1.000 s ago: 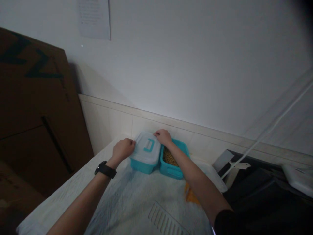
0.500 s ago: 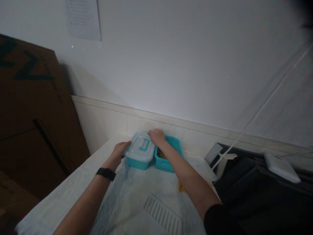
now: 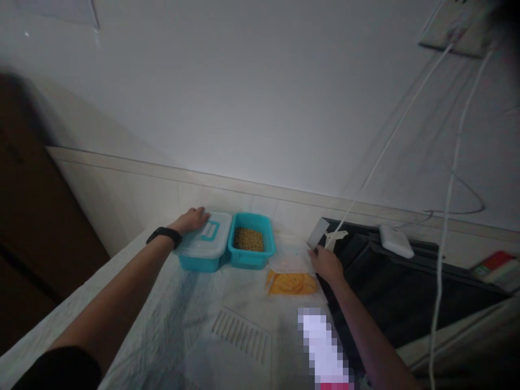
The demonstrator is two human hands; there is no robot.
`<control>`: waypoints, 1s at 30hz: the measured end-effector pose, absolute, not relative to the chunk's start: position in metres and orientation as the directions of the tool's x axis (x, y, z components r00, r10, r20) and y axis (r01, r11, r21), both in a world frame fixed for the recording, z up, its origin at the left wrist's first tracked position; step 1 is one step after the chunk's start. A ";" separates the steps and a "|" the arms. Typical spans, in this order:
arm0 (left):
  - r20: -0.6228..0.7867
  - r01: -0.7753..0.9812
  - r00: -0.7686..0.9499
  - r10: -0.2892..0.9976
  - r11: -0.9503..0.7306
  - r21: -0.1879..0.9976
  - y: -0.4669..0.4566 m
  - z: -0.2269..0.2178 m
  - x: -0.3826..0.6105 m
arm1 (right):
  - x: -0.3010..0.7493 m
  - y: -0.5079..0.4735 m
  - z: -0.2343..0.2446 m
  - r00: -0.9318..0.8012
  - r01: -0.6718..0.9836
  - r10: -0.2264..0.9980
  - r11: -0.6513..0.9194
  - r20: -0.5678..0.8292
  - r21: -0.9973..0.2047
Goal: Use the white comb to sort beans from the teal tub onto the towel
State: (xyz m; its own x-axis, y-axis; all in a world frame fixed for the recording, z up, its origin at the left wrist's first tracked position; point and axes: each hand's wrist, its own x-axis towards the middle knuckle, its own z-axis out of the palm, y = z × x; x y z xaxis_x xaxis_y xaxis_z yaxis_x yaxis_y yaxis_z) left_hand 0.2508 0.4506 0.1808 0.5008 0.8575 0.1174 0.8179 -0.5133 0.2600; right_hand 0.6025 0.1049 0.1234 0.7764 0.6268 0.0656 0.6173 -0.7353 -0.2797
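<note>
Two teal plastic boxes stand side by side at the far edge of a white cloth-covered surface (image 3: pixel 227 303). The left box (image 3: pixel 201 252) wears a clear lid with a teal handle. My left hand (image 3: pixel 190 219) rests flat on that lid's far left corner, fingers stretched out. The right box (image 3: pixel 251 246) has no lid and holds small yellowish grains. My right hand (image 3: pixel 327 264) lies at the right edge of a clear loose lid (image 3: pixel 290 259), touching it; its fingers are curled and partly hidden. An orange flat thing (image 3: pixel 291 283) lies just in front of that lid.
A dark device (image 3: pixel 406 281) sits to the right, with a small white box (image 3: pixel 396 241) on it and white cables (image 3: pixel 390 141) running up the wall. A brown cardboard box (image 3: pixel 24 216) stands at the left. A blurred-out patch (image 3: pixel 325 346) covers part of the foreground.
My right hand left the lidded box and moved right to the loose clear lid. My left hand shifted onto the top of the closed lid. The view swung to the right.
</note>
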 end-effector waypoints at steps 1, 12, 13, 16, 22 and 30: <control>0.095 0.825 0.498 0.862 -0.505 0.253 0.452 0.176 0.252 | 0.605 0.099 0.115 0.794 0.591 0.606 -0.747 0.053 -0.304; 0.135 0.769 0.607 0.783 -0.622 0.147 0.438 0.186 0.264 | 0.628 0.090 0.103 0.889 0.251 0.459 -0.506 -0.011 -0.825; 0.136 0.754 0.628 0.766 -0.643 0.137 0.435 0.187 0.265 | 0.629 0.088 0.108 0.895 0.218 0.447 -0.457 -0.010 -0.862; 0.148 0.739 0.651 0.745 -0.666 0.103 0.425 0.192 0.270 | 0.633 0.079 0.130 0.910 0.169 0.415 -0.333 0.017 -0.928; 0.273 0.639 0.717 0.641 -0.762 0.109 0.373 0.209 0.294 | 0.639 0.060 0.183 0.916 0.135 0.391 -0.098 0.087 -0.986; 0.120 0.341 0.922 0.368 -0.919 0.197 0.259 0.181 0.319 | 0.623 0.043 0.201 0.913 0.170 0.351 0.137 0.208 -0.976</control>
State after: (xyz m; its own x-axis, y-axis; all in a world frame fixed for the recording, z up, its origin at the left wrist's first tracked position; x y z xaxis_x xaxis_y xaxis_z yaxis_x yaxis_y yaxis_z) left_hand 0.3195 0.2590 0.1810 0.9219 0.3682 0.1205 0.3413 -0.9191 0.1969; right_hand 0.6227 0.0427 0.2006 0.9131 0.3505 0.2082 0.1698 0.1371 -0.9759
